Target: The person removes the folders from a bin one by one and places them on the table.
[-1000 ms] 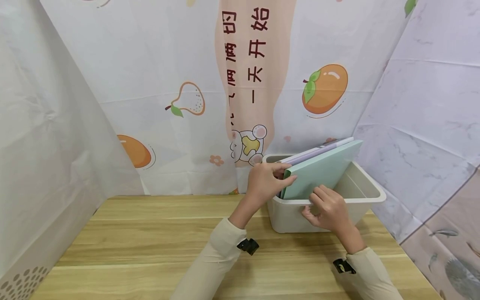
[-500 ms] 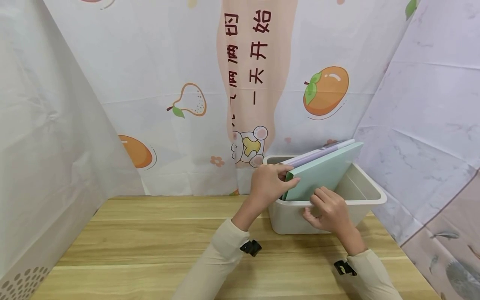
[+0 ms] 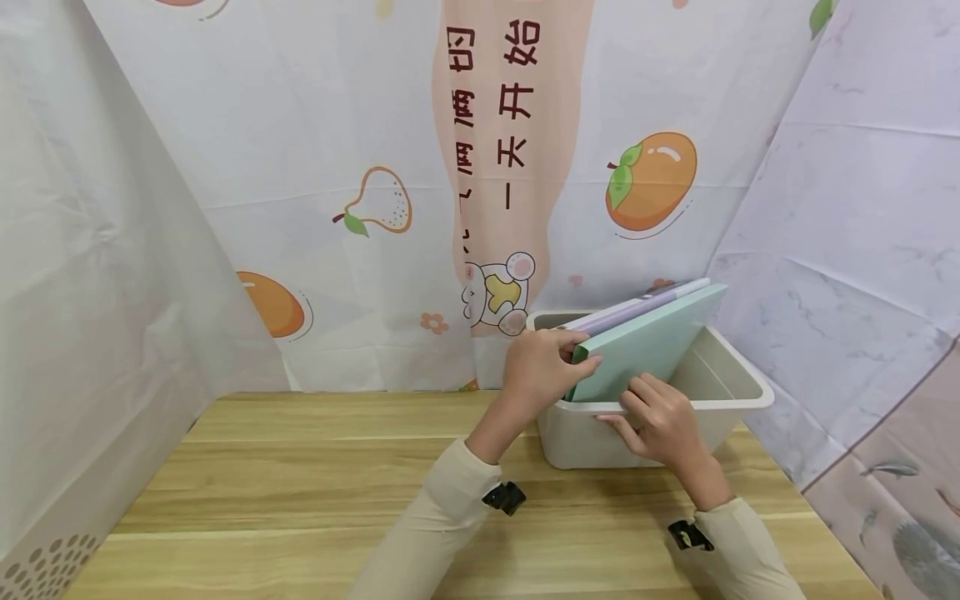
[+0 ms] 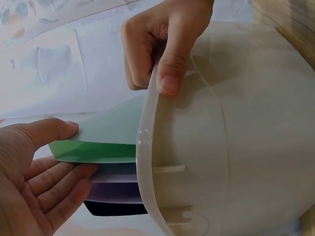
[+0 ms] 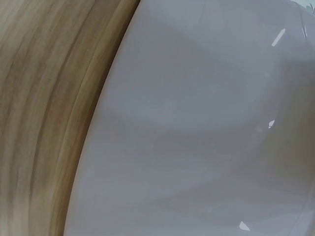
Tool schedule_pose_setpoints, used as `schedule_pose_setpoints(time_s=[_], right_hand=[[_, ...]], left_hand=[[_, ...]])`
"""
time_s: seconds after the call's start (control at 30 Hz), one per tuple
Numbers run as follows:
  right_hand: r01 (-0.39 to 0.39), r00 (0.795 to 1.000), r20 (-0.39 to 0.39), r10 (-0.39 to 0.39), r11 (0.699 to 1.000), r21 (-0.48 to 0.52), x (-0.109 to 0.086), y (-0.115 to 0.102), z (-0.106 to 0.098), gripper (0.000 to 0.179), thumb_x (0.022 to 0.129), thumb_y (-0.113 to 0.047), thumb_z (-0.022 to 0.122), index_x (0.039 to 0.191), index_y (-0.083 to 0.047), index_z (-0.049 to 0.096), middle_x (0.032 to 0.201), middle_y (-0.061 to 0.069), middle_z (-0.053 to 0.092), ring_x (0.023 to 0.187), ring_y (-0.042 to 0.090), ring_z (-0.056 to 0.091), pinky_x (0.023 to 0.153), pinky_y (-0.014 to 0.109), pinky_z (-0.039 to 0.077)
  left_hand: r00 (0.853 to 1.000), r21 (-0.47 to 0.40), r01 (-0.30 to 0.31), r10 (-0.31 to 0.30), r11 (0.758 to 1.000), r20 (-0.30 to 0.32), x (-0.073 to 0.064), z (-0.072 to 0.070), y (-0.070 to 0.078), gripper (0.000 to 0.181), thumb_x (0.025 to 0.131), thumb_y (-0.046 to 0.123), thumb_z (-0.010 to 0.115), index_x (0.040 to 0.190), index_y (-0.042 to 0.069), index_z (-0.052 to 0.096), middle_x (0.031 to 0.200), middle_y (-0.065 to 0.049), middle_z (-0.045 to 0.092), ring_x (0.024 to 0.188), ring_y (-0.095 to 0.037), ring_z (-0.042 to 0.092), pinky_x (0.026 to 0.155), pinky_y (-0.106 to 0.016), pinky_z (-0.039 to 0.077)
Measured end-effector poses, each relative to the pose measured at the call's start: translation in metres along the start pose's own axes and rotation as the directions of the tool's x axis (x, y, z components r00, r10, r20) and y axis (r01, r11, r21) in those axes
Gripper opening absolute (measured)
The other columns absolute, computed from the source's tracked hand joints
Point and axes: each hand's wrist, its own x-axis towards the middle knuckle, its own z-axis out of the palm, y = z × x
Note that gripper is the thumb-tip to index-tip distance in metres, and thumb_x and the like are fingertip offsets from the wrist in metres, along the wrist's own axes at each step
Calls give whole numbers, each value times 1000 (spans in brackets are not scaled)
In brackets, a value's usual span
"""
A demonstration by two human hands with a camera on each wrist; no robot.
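Note:
A light-green file folder (image 3: pixel 648 342) stands tilted in a pale grey plastic bin (image 3: pixel 592 442). My left hand (image 3: pixel 538 367) pinches the folder's near left edge; in the left wrist view the thumb lies on its pale face and the other fingers are behind the green edge. My right hand (image 3: pixel 660 417) grips the bin's front rim, with curled fingers inside and the thumb (image 4: pixel 170 81) against the outer wall. Behind the green folder leans a purple-and-white flat item (image 3: pixel 637 311), partly hidden. The right wrist view holds mostly the bin's wall (image 5: pixel 187 123).
The bin stands on a wooden table (image 3: pixel 300 475) at the right, near a printed cloth backdrop (image 3: pixel 300 167). Another cloth (image 3: pixel 840 250) hangs to the right of the bin. In the left wrist view a dark flat edge (image 4: pixel 115 208) shows beyond the purple one.
My left hand has shifted very slightly right, still pinching the folder. My right thumb has straightened along the bin's outer wall. The bin and folders look almost unmoved.

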Motion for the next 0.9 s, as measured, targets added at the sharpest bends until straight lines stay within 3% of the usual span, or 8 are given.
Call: schedule_pose_setpoints(time_s=[0.13,0.23,0.3,0.4,0.57,0.77,0.9], right_hand=[[5,1000,-1,-5,1000,2,1,0,-1,60,104,-47,54,59,-10,40,61,3,36,53,13,30,46,23,26],[4,1000,7,-4,1000,3,0,0,-1,60,104,-47,54,59,-10,40,62,2,36,54,13,30,46,22,26],[4,1000,10,-4,1000,1,-1,0,0,60,104,-47,54,60,-10,39,62,2,36,54,13,30,47,22,26],[2,1000,16,-2,1000,-4,-2,0,0,59,104,-47,54,60,-10,40,62,2,36,54,13,30,46,22,26],[0,1000,18,0,1000,-5,-3,1,0,59,104,-47,54,60,-10,41,62,2,37,54,13,32,46,23,27],[2,1000,23,-2,1000,1,-4,1,1,58,103,-47,55,60,-11,41,63,3,38,54,13,32,46,24,29],[0,1000,20,0,1000,-2,-4,1,0,58,103,-47,56,61,-10,42,63,3,39,54,14,33,46,25,30]], left_hand=[[1000,42,2,-2,999,7,1,2,5,31,88,34,81,68,19,63,53,10,43,49,1,28,47,-13,14],[1000,63,7,-8,998,7,2,4,7,39,89,34,80,63,18,56,52,10,31,49,0,22,47,-14,10],[1000,77,5,-5,997,2,2,4,9,37,89,35,80,65,17,59,52,10,28,49,-1,20,47,-14,10],[1000,82,-2,3,997,-10,2,4,10,27,89,34,80,73,16,70,51,11,29,48,-1,21,47,-14,12],[999,65,-44,46,997,-26,1,5,8,27,89,32,80,72,14,70,51,9,35,48,-1,24,48,-13,13],[995,-37,-80,78,996,-62,0,11,-1,16,88,25,81,83,10,80,52,3,53,49,1,31,50,-11,18],[993,-96,-98,90,991,-78,-1,12,-4,21,90,22,79,74,8,78,50,3,48,49,0,31,50,-11,18]])
